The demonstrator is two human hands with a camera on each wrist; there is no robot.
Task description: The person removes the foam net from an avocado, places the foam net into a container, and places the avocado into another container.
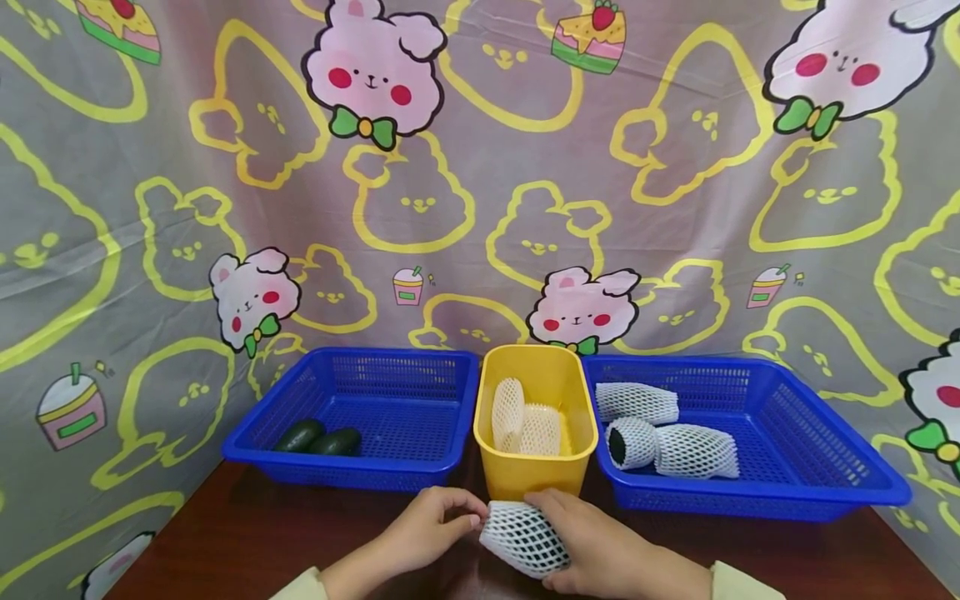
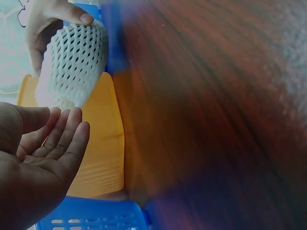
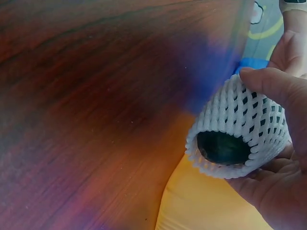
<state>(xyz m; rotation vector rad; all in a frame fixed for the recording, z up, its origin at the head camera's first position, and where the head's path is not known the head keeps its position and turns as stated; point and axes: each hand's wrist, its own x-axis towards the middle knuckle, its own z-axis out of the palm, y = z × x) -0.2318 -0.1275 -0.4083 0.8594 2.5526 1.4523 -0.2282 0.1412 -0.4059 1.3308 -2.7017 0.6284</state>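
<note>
My right hand (image 1: 596, 542) grips a dark green oval fruit (image 3: 223, 147), avocado-like, inside a white foam net sleeve (image 1: 525, 537). The sleeve covers most of it, and one dark end shows through the opening in the right wrist view. At the sleeve's other end, the thumb and fingertips of my left hand (image 1: 431, 529) pinch its edge. Both hands are in front of the yellow bin (image 1: 536, 475), just above the table. Two bare dark green fruits (image 1: 335, 442) lie in the left blue basket (image 1: 352, 479).
Spare foam nets (image 1: 540, 429) stand in the yellow bin. To the right, a second blue basket (image 1: 795, 492) holds several white-netted pieces (image 1: 696, 451), one with a dark end showing. A patterned curtain (image 1: 420, 275) hangs behind the brown table (image 1: 225, 533).
</note>
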